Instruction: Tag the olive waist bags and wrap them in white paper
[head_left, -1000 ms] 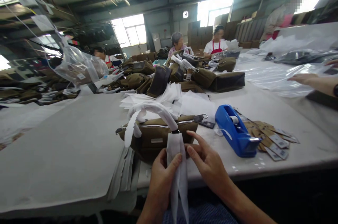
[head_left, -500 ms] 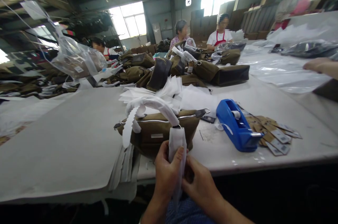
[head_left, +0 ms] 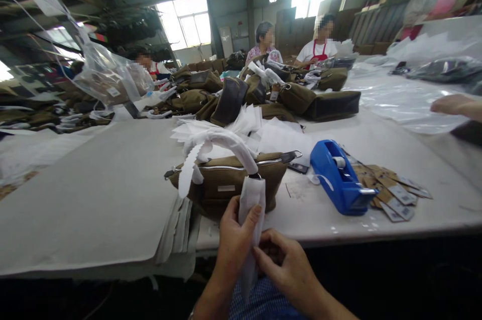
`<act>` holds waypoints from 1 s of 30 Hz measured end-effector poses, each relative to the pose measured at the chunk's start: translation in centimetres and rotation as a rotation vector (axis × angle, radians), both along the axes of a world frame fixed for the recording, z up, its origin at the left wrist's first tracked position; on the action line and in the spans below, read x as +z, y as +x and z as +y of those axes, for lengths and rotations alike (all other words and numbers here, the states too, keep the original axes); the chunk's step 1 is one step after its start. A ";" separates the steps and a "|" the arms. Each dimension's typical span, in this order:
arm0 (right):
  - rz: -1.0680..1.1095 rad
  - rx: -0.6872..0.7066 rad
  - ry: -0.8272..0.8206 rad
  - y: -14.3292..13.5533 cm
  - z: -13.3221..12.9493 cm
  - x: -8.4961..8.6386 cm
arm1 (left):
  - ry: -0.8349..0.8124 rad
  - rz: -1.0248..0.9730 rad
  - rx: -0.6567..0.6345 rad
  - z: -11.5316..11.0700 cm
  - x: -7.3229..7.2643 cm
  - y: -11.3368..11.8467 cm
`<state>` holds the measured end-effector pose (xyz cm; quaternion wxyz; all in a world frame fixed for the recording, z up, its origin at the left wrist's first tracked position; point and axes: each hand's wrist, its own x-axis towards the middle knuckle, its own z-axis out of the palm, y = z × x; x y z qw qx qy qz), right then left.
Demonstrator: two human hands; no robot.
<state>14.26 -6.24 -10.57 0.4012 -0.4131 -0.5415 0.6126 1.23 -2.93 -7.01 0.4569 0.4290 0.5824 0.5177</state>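
Head view shows the left hand (head_left: 235,239) pinching the white paper strip (head_left: 251,209) hanging from the olive canvas bag (head_left: 229,182) at the near table edge (head_left: 324,232), while the right hand (head_left: 288,267) closes on its lower part, so winding it taut and even probably matters most.

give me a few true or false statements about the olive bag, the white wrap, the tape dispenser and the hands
1. The left hand grips the white tissue strip hanging off the olive canvas bag. True.
2. The blue plastic tape dispenser stands left of the bag. False: it stands to the right.
3. The right hand rests on the dispenser. False: it is at the strip's lower part.
4. Brown paper tags lie beside the dispenser. True.
5. The bag's handle is bare. False: white paper wraps it.
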 end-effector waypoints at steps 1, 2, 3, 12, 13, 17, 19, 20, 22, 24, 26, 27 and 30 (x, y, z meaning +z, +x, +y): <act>0.019 0.006 -0.028 0.1 0.1 -0.2 | -0.013 -0.051 -0.028 -0.4 0.1 -0.6; 0.039 0.008 -0.059 0.2 0.2 -0.4 | -0.031 -0.114 -0.050 -1.0 0.0 -1.3; 0.062 0.010 -0.092 0.3 0.3 -0.6 | -0.053 -0.176 -0.068 -1.6 -0.1 -1.9; -0.006 0.073 -0.027 0.7 0.7 0.5 | -0.174 -0.218 -0.042 -6.6 -3.3 -2.1; -0.094 0.079 0.085 1.4 1.1 1.1 | -0.175 -0.206 -0.006 -6.7 -3.3 -1.9; -0.535 -0.353 0.597 8.0 4.4 3.4 | -0.189 -0.137 0.048 -6.4 -3.1 -1.6; -0.778 -0.691 0.686 12.8 6.6 3.5 | -0.187 -0.127 0.042 -6.3 -3.0 -1.7; -0.857 -0.800 0.677 15.1 7.6 3.2 | -0.184 -0.125 0.038 -6.2 -3.0 -1.7; -0.839 -0.880 0.556 19.1 9.4 2.2 | -0.179 -0.117 0.041 -6.1 -3.1 -1.8; -0.719 -0.868 0.370 21.6 10.5 0.8 | -0.176 -0.099 0.053 -6.0 -3.2 -1.7; -0.614 -0.840 0.249 22.5 11.0 -0.5 | -0.172 -0.083 0.064 -6.0 -3.3 -1.6; -0.563 -0.837 0.217 22.6 11.1 -1.0 | -0.168 -0.077 0.067 -6.0 -3.4 -1.6; -0.361 -0.858 0.158 21.9 11.0 -1.3 | -0.166 -0.068 0.069 -5.9 -3.6 -1.7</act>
